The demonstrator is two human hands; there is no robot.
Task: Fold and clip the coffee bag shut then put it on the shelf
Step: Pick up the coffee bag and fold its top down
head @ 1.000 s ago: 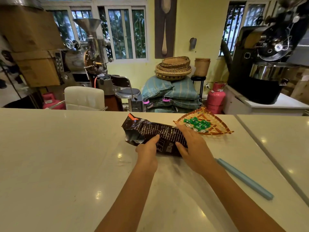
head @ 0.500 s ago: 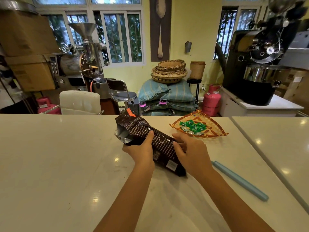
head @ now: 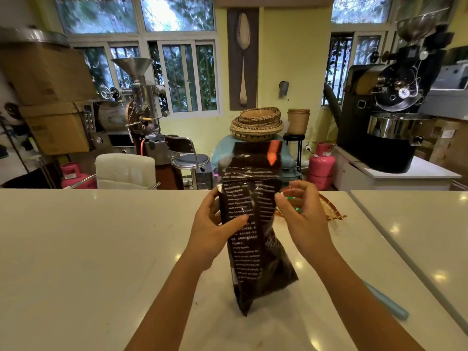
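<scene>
The white counter [head: 88,249] fills the lower frame; on it, just right of centre, the dark coffee bag [head: 253,224] stands upright, its base on the counter and its top unfolded, reaching toward twelve o'clock; the left hand [head: 215,229] holds the bag's upper body from nine o'clock, thumb across the front and fingers behind; the right hand [head: 301,214] sits at the bag's three o'clock edge, fingers loosely curled and holding nothing, thumb tip just at the edge; behind it lies a woven tray [head: 331,211] with something green inside; a pale blue bar [head: 387,302], likely the clip, lies at four o'clock, well apart. Folding seems about to begin; next, flatten and roll the top down, then reach for the clip. No shelf is evident.
</scene>
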